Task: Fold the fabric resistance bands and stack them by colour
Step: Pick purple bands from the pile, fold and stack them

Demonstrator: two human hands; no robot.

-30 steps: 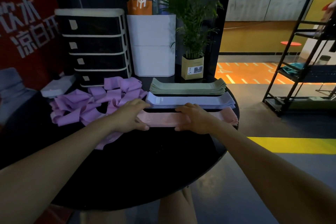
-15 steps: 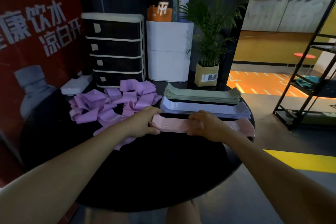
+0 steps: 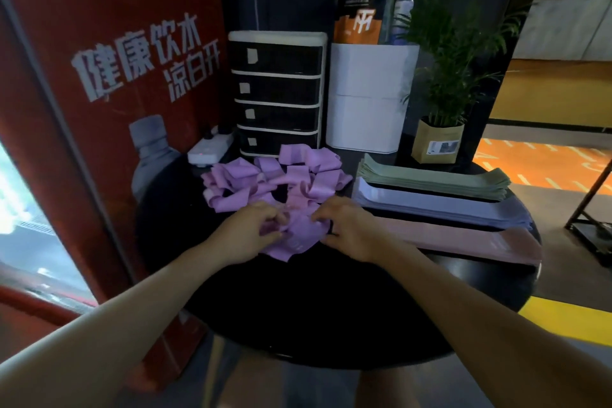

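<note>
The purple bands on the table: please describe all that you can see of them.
The purple bands are flat fabric strips, loose and crumpled in an unfolded heap on the left of the black table, before the drawer unit. The left hand and the right hand pinch the nearest band at the heap's front edge.

Our left hand (image 3: 251,232) and right hand (image 3: 347,225) pinching one purple band (image 3: 294,238) at the near edge of the loose purple pile (image 3: 265,179), round black table (image 3: 331,308), folded green stack (image 3: 433,179), lilac stack (image 3: 440,209) and pink stack (image 3: 463,238) at three o'clock, drawer unit (image 3: 278,93) at twelve.
</note>
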